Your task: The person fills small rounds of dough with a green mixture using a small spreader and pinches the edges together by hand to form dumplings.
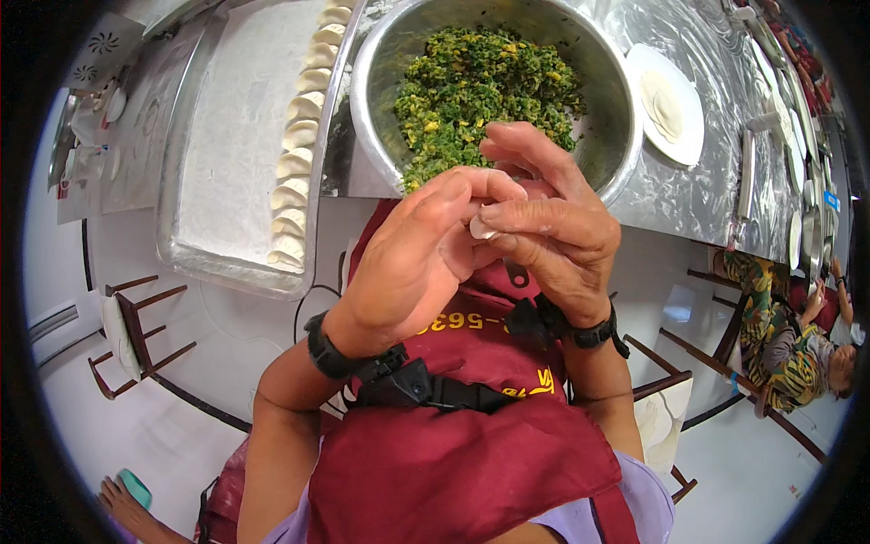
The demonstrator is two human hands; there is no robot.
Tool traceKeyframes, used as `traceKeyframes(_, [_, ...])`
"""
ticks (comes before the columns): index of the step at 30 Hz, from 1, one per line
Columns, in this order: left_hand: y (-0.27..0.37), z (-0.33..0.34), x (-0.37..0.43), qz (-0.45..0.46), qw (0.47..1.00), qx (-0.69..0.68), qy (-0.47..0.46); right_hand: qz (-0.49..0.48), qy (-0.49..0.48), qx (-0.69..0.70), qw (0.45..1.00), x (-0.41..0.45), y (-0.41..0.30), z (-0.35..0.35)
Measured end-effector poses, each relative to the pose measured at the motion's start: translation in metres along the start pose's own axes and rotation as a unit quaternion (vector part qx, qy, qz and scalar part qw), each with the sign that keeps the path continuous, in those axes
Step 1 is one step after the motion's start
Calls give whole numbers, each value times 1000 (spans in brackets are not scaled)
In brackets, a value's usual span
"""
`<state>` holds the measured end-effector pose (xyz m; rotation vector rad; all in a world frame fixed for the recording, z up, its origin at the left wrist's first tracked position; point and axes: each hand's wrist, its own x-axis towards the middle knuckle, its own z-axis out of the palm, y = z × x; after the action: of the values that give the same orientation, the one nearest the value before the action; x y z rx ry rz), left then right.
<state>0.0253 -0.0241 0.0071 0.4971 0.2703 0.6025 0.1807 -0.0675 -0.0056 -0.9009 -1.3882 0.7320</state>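
Observation:
Over the near rim of a steel bowl (633, 122), my left hand (408, 265) and my right hand (564, 217) meet around a piece of white dough (482, 228). My right thumb and forefinger pinch its visible edge. The left fingers curl over its far side, and most of the dough is hidden behind the hands. Chopped green filling with yellow bits (489, 88) lies in the bowl below. To the right, a white plate (692, 139) bears flat round dough wrappers (660, 107).
Left of the bowl, a lined metal tray (231, 136) carries a row of folded dumplings (296, 163) along its right side. Flour coats the metal table (707, 197). Stools (132, 319) stand on the floor. A person in camouflage clothing (781, 340) sits at right; another person's hand (122, 500) shows lower left.

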Motion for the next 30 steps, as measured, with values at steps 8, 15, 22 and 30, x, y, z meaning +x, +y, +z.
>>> traceKeyframes(8, [2,15,3,7,997,17,79,12,36,-24,999,3,-2,3])
traceKeyframes(15, [1,11,1,-14,997,0,70,4,23,-71,997,10,-7,3])
traceKeyframes(22, [-1,8,2,-22,997,-15,78,4,29,-78,997,3,-3,3])
traceKeyframes(30, [-3,1,5,1,995,-73,65,13,28,-56,998,6,-1,4])
